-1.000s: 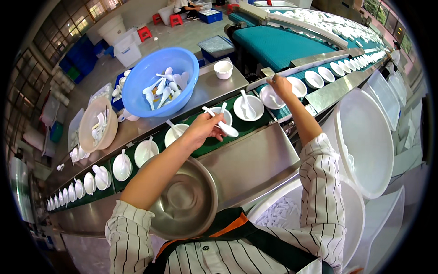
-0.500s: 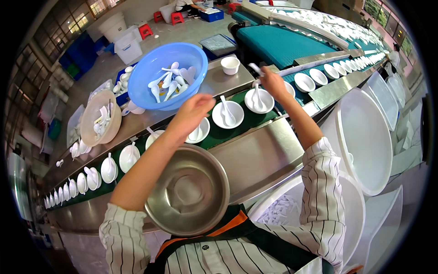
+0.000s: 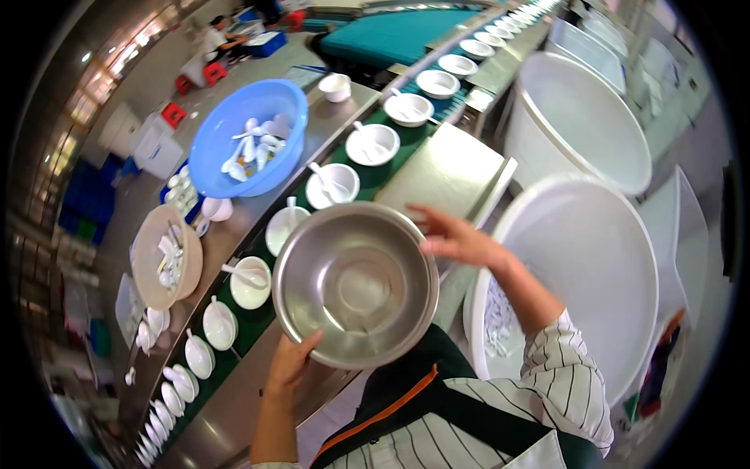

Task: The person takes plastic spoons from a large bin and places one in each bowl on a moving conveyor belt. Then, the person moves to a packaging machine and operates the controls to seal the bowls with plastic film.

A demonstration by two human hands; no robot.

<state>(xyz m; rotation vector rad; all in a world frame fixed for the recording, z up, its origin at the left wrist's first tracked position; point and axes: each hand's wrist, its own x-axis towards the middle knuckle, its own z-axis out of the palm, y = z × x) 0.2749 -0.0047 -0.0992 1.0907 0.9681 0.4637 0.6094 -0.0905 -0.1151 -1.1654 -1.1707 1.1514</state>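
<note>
A wide stainless steel basin is in front of me, level with the green belt's near edge. My left hand grips its near-left rim, thumb over the edge. At the right rim is my right hand, fingers spread and holding nothing; whether its fingertips touch the metal I cannot tell. Beyond the basin, white bowls with white spoons in them line the green belt, among them a bowl with a spoon just past the far rim and another bowl with a spoon to the left.
A blue basin of spoons and a beige basin stand beyond the belt, near a small stack of white bowls. To my right are a white tub with small white pieces and another white tub. A person sits far back.
My left hand has come back from the belt onto the steel basin's rim. The right hand has drawn back beside the basin, and the spoon it held is gone. The view has turned.
</note>
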